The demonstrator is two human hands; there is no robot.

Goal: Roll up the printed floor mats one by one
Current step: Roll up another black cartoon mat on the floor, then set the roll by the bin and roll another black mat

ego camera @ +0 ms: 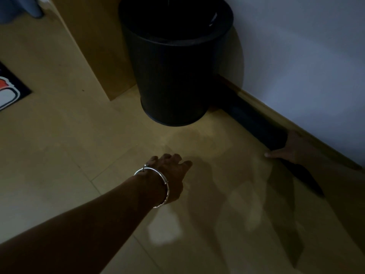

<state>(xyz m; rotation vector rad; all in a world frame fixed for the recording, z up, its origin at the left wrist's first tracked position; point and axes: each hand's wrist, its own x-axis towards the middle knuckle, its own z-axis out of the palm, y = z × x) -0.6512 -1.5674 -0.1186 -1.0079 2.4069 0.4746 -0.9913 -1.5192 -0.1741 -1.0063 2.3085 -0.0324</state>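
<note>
The view is dim. A rolled mat (254, 119), dark and tube-shaped, lies on the tan tiled floor (59, 155) at about 3 o'clock in the view, tight along the wooden skirting board (296, 125) at the foot of the pale wall (306, 56). Its far end reaches the base of the black bin (173, 76), which stands upright at 12 o'clock.

The right hand (292, 147) grips the near end of the roll. Its thumb lies stretched along the floor-side edge, pointing toward 9 o'clock, while the fingers curl over the far side of the roll and are mostly hidden. A dark shape continues below the hand toward 5 o'clock; whether it is mat or shadow cannot be told.

The left hand (169, 175) reaches out near the centre, its forearm coming in from 7 o'clock, with a silver bangle (158, 186) on the wrist. Its fingers are loosely bent, close together, and hold nothing; whether they touch the floor cannot be told.

At the 9 o'clock edge a second printed mat (9, 86) lies flat, black with an orange and white design, well apart from both hands.
</note>
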